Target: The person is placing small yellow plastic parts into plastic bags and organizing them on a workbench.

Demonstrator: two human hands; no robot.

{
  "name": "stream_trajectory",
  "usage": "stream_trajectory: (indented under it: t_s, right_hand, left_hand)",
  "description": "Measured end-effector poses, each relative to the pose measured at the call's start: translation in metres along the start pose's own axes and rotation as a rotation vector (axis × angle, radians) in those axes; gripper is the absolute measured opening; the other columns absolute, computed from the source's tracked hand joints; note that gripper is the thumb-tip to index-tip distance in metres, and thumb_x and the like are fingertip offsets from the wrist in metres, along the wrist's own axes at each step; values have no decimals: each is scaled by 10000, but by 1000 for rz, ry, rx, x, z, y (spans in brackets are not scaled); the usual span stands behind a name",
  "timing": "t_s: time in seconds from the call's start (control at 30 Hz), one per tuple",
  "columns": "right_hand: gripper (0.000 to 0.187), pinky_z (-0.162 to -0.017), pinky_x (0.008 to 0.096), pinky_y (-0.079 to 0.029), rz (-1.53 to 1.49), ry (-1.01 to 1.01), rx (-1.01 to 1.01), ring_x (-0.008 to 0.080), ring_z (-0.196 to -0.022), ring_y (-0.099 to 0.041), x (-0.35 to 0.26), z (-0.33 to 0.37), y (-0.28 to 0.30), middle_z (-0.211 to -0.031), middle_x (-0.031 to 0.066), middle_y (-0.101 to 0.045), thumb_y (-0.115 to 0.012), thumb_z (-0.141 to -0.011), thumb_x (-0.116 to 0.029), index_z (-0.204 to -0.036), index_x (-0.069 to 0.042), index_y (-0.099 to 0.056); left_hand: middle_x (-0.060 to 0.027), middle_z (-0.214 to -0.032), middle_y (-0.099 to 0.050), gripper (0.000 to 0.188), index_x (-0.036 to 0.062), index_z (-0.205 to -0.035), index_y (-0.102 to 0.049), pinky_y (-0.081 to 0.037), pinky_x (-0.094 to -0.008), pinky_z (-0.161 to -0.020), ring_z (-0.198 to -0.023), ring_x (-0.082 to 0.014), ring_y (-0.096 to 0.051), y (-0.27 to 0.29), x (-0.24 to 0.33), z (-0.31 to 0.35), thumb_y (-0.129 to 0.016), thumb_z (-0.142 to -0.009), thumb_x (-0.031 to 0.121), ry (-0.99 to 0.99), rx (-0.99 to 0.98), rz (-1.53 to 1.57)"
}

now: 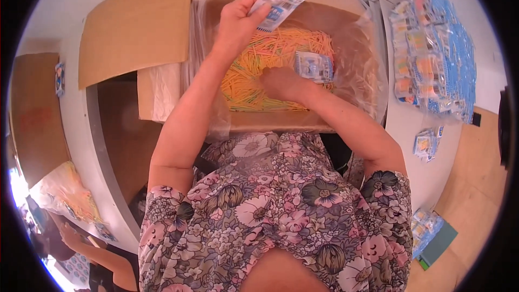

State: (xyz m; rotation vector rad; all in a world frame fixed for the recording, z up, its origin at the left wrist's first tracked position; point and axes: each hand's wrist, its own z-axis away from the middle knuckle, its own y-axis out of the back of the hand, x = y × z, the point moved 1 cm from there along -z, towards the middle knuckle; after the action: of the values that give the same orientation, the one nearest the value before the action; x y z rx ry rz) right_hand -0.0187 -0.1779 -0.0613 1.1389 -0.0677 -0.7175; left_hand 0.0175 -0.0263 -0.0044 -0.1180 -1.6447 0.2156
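My left hand [238,20] is closed on a small clear packet [278,6] with blue-and-white edges, raised over the far side of an open cardboard box. Inside the box lies a deep heap of thin sticks [251,84] in yellow, orange, pink and green. My right hand [284,83] reaches down into this heap, its fingers curled among the sticks and their tips hidden. A second packet [314,67] of the same kind rests on the heap, just beyond my right wrist.
Clear plastic lines the cardboard box [259,124], and a wide flap [138,27] stands out at its left. Many packets [432,54] are piled on the white table at right, with several more [427,143] nearer me. At lower left, another person's hand [69,237] shows near a bag of sticks [73,192].
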Motion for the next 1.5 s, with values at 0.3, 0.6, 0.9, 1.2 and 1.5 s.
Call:
stream_trajectory:
  t_s: [0.3,0.6,0.9,1.2,1.5]
  right_hand:
    - [181,-688,381,-522,34,-5,-273,308,-829,-645,-15,8,-18,-839,167,-655,-519,-778,-79,-835,-13,-677]
    - [153,-685,418,-507,-495,-5,-2,365,-786,-620,10,15,-47,-858,167,-649,-549,-757,-100,-825,-24,-663]
    - [145,-467,255,-444,-1024,-354,52,112,-500,-546,39,36,36,-615,46,-585,-663,-766,-126,-778,16,-638]
    - [128,-513,215,-442,-1344,-320,619,67,-560,-547,31,65,71,-654,-5,-606,-691,-781,-140,-802,-20,-652]
    - [268,-701,246,-463,-1255,-185,583,66,-818,-552,24,83,77,-932,23,-597,-676,-812,-159,-1019,-20,-579]
  left_hand:
    - [30,-752,-617,144,18,-947,-648,-450,-208,-607,-671,-22,-507,-3,2,-7,-602,-864,126,-70,48,-38]
    - [31,-735,-611,132,16,-932,-647,-452,-217,-598,-656,-24,-502,-5,4,-8,-593,-860,113,-14,52,4]
    - [18,-802,-641,153,-19,-958,-643,-472,-235,-641,-715,-56,-567,13,19,-6,-596,-844,71,161,-88,176]
    - [-15,-835,-663,136,-17,-880,-685,-467,-248,-722,-749,-81,-574,-13,0,22,-669,-749,18,329,-776,5]
    - [-33,-766,-664,122,-3,-870,-690,-473,-246,-676,-714,-70,-575,-25,0,26,-691,-749,20,143,-713,-136]
